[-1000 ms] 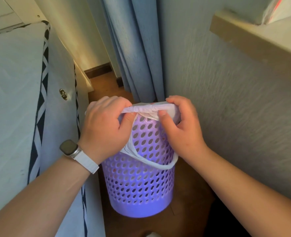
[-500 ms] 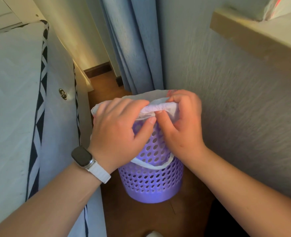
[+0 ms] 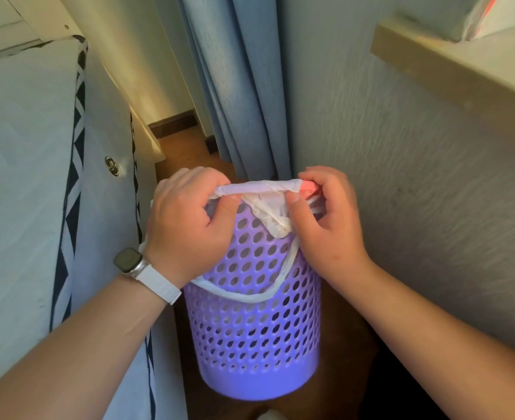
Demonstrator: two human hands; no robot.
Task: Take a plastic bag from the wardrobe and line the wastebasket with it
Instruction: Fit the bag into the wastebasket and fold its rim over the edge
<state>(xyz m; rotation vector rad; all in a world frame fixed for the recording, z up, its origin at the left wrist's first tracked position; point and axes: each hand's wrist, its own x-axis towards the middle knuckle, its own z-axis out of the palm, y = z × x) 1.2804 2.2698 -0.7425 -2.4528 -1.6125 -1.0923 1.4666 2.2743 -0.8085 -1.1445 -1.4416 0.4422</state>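
Note:
A purple perforated wastebasket [image 3: 256, 338] stands on the brown floor between a mattress and the wall. A thin white plastic bag [image 3: 259, 189] is stretched over its near rim, with a loop of it hanging down the front. My left hand [image 3: 186, 228], with a watch on its wrist, grips the bag's rolled edge at the rim's left side. My right hand [image 3: 328, 222] pinches the same edge at the rim's right side. The basket's inside is hidden by the hands and bag.
A grey mattress [image 3: 26, 177] with black-and-white trim stands close on the left. A textured wall [image 3: 416, 177] runs along the right, with a wooden shelf [image 3: 450, 68] jutting out above. Blue curtains [image 3: 238, 86] hang behind the basket.
My hands have drawn apart along the bag's rolled edge, stretching it across the rim. The basket now appears nearer and lower in the view than half a second ago.

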